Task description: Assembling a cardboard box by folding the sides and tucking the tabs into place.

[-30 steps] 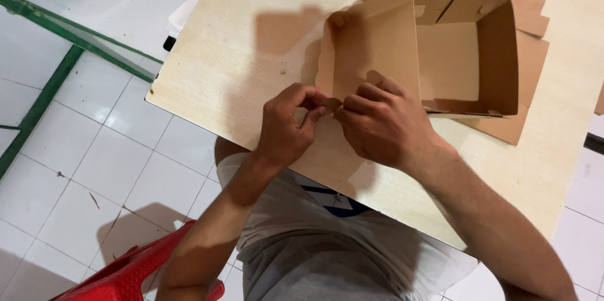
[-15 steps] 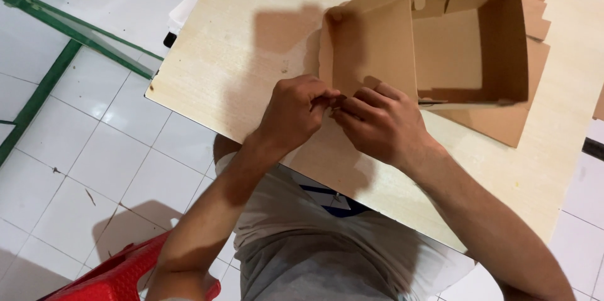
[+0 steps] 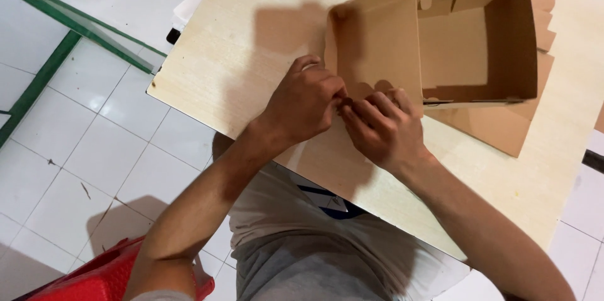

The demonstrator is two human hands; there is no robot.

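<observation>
Head view, box (image 3: 465,43) flap pinched by left hand (image 3: 302,103) and right hand (image 3: 380,128), fingers closed on its edge, table (image 3: 251,30) beneath, flat cardboard (image 3: 503,128) at 3 o'clock.

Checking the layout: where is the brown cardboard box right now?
In the head view the cardboard box lies on the wooden table, upper right, just beyond both hands pinching its near flap.

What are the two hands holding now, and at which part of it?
Both the left hand and the right hand pinch the brown cardboard box at the near edge of its open side flap, fingertips meeting there.
</observation>
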